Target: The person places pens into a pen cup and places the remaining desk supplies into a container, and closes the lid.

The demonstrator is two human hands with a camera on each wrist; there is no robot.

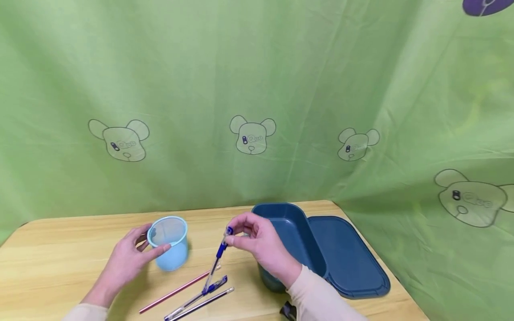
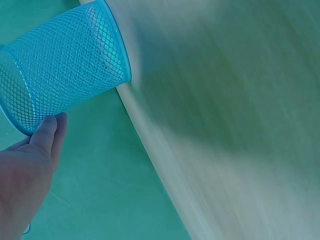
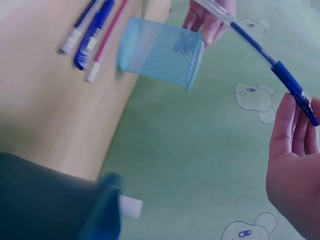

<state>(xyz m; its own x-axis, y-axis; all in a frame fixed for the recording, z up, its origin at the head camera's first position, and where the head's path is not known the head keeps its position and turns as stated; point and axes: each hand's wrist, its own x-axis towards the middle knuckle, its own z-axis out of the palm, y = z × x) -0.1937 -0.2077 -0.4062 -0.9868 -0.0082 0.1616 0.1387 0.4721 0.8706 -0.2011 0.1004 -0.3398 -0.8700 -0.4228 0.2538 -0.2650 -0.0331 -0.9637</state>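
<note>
My left hand (image 1: 127, 261) holds a light blue mesh pen cup (image 1: 172, 258), which stands upright, thumb on the near side and fingers around its left. In the left wrist view, straight fingers touch the mesh cup (image 2: 70, 60) near its rim. Raised over the table, my right hand (image 1: 263, 240) pinches a clear pen with a blue grip (image 1: 220, 251) near one end. Below that pen lie a capped blue pen (image 1: 216, 285), a red pencil (image 1: 172, 293) and a dark pencil (image 1: 206, 303). The right wrist view also shows the held pen (image 3: 285, 75), slanting.
A dark blue open box (image 1: 291, 238) stands to the right, partly behind my right hand and forearm. Its flat lid-like panel (image 1: 349, 258) lies beside it near the table's right edge. A small black object (image 1: 287, 310) shows by my right sleeve. Green curtain (image 1: 201, 178) hangs behind the wooden table (image 1: 52, 258).
</note>
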